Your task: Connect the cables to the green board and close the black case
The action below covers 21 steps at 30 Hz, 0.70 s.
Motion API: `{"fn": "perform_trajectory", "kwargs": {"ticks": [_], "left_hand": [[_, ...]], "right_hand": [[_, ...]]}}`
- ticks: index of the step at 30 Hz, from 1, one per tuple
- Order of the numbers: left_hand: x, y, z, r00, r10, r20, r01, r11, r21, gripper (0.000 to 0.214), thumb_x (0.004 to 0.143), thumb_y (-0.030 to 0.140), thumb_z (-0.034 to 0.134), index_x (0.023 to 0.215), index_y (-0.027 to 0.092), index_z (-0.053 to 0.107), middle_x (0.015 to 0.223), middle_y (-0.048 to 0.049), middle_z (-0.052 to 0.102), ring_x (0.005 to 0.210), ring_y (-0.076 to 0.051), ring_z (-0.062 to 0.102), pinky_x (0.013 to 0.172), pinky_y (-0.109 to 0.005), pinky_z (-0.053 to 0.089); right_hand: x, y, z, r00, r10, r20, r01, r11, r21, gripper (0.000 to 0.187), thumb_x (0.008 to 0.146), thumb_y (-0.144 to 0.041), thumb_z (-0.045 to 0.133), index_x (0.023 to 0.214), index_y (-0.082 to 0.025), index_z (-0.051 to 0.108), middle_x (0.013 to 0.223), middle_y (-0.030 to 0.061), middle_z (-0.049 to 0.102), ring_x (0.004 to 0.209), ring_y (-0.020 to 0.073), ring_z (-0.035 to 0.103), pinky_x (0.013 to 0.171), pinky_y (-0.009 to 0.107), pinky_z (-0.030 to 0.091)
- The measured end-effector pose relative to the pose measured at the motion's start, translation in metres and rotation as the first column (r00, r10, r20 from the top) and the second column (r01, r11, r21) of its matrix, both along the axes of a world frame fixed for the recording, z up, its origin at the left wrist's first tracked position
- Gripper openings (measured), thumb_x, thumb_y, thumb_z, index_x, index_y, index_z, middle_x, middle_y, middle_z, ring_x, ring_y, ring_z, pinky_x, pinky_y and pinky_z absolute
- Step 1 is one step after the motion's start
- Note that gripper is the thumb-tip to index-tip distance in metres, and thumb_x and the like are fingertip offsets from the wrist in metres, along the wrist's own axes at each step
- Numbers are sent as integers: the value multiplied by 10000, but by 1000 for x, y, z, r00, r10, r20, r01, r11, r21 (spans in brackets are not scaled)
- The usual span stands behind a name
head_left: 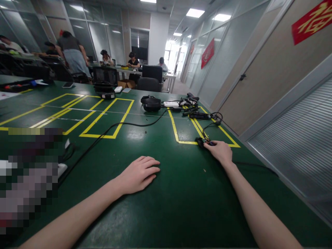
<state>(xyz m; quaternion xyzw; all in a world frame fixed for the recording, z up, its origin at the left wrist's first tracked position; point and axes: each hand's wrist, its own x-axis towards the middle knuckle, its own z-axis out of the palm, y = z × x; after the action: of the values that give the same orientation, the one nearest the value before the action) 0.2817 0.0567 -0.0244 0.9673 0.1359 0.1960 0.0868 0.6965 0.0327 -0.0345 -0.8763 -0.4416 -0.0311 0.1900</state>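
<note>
My left hand (138, 174) lies palm down on the green tabletop (176, 200), its fingers loosely spread and nothing in them. Farther right, my right hand (220, 151) closes its fingers around the near end of a small black device (200, 141) with coloured bits on top. That device rests by the yellow tape outline, and a thin cable (207, 128) runs from it toward a tangle of black gear (199, 116). My fingers cover part of the device, so its exact kind does not show.
A black headset (150, 103) and a white power strip (171, 104) stand farther back. One long black cable (135, 123) crosses the table. Yellow tape (123, 117) marks rectangles. At left is a blurred-out patch; people sit at far desks. A glass partition (298, 128) borders the right side.
</note>
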Motion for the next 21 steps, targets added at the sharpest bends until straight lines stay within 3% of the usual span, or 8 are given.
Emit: {"fn": "perform_trajectory", "kwargs": {"ticks": [4,7,9,11,12,14,16,21], "left_hand": [[0,-1,0,1000,9,-30,-9,1000,27,294,1018,187,536,1284,199,661,1430,-118,635,1316,-278,586,1101,-470,489],[0,0,-1,999,14,-40,-12,999,48,374,997,185,562,1367,207,612,1517,-136,563,1380,-303,540,1135,-508,462],[0,0,-1,999,16,-35,-14,998,55,460,985,195,584,1443,211,552,1565,-152,511,1420,-322,502,1145,-533,448],[0,0,-1,1000,5,-18,-5,999,38,560,966,266,635,1504,215,489,1585,-165,483,1440,-339,477,1154,-550,435],[-1,0,0,1000,-16,-7,16,1000,16,609,945,327,672,1512,210,479,1571,-170,500,1426,-345,491,1155,-549,433],[-1,-1,0,997,-80,18,81,995,-50,698,879,466,737,1478,186,513,1469,-175,598,1332,-344,577,1139,-526,454],[-1,-3,1,990,-134,40,138,984,-112,745,826,558,761,1423,160,560,1335,-167,685,1214,-331,655,1097,-492,493],[0,-5,1,998,-69,1,68,990,-127,532,934,424,666,1392,162,596,1294,-155,706,1194,-300,669,1045,-454,525]], "right_hand": [[-46,2,2,965,260,-36,-260,966,-7,379,807,-490,705,1004,-194,834,956,115,806,895,308,743,666,308,497],[-91,-4,2,865,496,-78,-497,868,3,261,803,-416,731,963,-232,824,887,32,790,800,218,723,669,267,479],[-120,-12,2,652,755,-72,-752,655,67,219,806,-339,733,956,-199,810,854,35,764,747,196,697,663,267,467],[-143,-21,3,436,898,-64,-890,440,115,198,778,-283,755,951,-195,794,824,24,738,714,171,676,647,251,458],[-152,-25,4,347,936,-62,-928,352,120,173,761,-262,764,919,-194,785,786,12,716,679,158,658,620,242,445],[-164,-32,5,225,973,-49,-965,230,130,207,729,-244,774,930,-195,776,784,3,705,661,145,646,594,232,432],[-168,-36,5,180,983,-27,-975,182,130,250,710,-252,782,954,-198,773,813,4,710,663,143,650,580,231,429],[-162,-33,3,217,976,-25,-961,218,167,245,759,-279,772,992,-203,759,891,24,719,724,155,685,633,236,485]]}}
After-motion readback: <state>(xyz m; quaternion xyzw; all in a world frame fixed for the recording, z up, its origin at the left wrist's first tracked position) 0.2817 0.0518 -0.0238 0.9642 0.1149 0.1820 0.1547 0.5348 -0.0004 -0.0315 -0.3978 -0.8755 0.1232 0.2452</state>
